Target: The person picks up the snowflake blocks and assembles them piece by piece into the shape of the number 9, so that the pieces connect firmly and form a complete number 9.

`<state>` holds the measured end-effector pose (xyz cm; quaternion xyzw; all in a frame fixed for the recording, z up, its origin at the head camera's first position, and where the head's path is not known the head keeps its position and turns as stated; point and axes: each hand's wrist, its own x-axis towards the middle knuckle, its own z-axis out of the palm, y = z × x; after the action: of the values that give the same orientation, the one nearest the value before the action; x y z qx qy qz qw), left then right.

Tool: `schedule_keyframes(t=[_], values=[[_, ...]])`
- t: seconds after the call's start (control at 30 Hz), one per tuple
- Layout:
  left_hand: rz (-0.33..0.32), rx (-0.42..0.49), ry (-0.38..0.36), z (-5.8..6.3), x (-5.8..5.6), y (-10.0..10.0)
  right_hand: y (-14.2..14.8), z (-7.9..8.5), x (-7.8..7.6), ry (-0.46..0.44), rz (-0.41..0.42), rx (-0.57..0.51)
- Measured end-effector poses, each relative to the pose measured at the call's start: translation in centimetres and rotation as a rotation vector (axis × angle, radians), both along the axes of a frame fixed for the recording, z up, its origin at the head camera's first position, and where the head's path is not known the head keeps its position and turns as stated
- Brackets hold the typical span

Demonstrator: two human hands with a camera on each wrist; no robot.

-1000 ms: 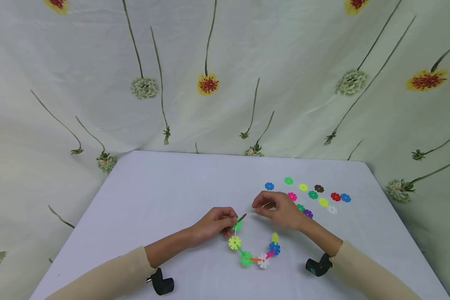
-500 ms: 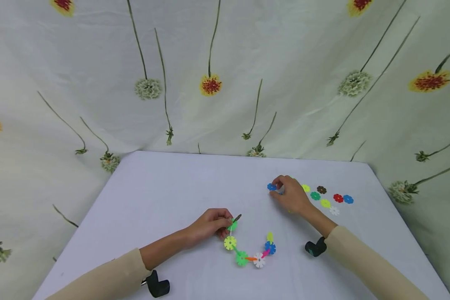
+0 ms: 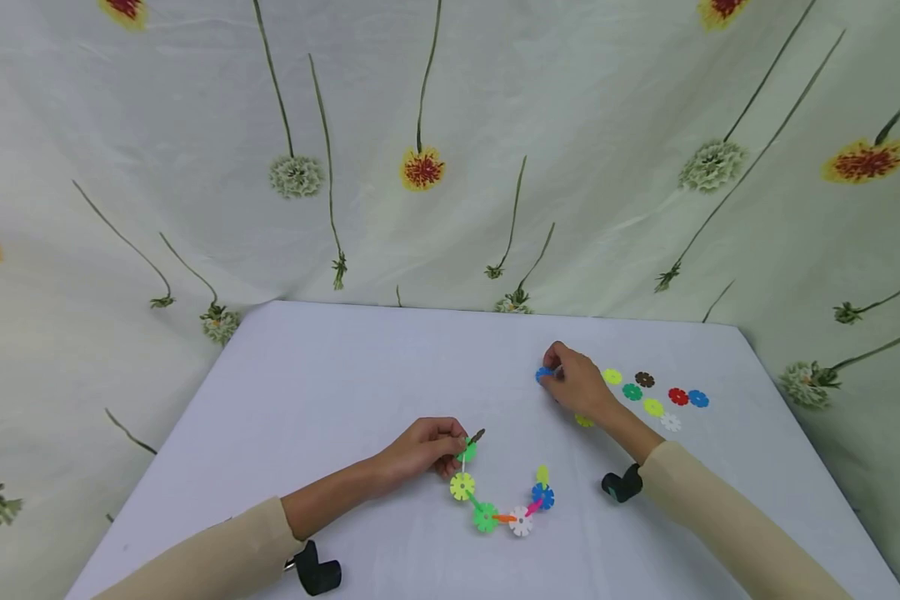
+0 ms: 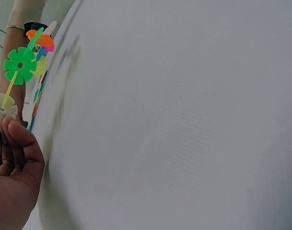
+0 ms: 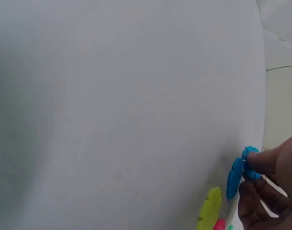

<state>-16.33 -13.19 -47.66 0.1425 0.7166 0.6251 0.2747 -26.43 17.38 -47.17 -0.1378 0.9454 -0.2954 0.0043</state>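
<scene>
My left hand [image 3: 433, 446] pinches the upper left end of a curved chain of flower-shaped plastic discs, at a green disc [image 3: 467, 451]. A brown disc [image 3: 477, 436] sticks out past the fingertips. Lower in the chain come a yellow disc [image 3: 462, 486], a green disc [image 3: 486, 517], a white disc [image 3: 521, 522] and a blue disc [image 3: 543, 497]. At the back right, my right hand [image 3: 576, 385] pinches a loose blue disc [image 5: 252, 163] between thumb and fingers. Another blue disc [image 5: 234, 178] stands out right beside it in the right wrist view.
Several loose discs lie to the right of my right hand, among them a red disc [image 3: 678, 397] and a brown disc [image 3: 645, 379]. A yellow disc [image 3: 584, 421] shows below that hand. A white table [image 3: 360, 358] stands before a flower-printed cloth [image 3: 600, 125].
My right hand has gone from beside the chain's upper end to the loose discs at the back right and taken hold of a blue disc. The left hand keeps holding the chain.
</scene>
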Motion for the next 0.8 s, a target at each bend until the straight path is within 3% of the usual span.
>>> schedule_keyframes(t=[0.13,0.27,0.53,0.67,0.8], values=[[-0.008,0.012,-0.007,-0.1,-0.1,0.1,0.2,-0.4,0.1,0.044,0.052,-0.022],[-0.016,0.018,-0.010,-0.1,-0.1,0.2,0.2,-0.5,0.3,0.072,0.048,-0.026],[-0.017,0.027,-0.027,-0.4,-0.2,0.4,-0.1,-0.4,1.5,0.063,0.055,-0.156],[-0.023,0.032,-0.033,-0.4,-0.3,0.6,-0.4,0.2,3.0,0.013,0.095,-0.209],[-0.024,0.024,-0.035,-0.3,-0.4,0.8,-0.8,1.0,4.5,-0.104,0.150,-0.323]])
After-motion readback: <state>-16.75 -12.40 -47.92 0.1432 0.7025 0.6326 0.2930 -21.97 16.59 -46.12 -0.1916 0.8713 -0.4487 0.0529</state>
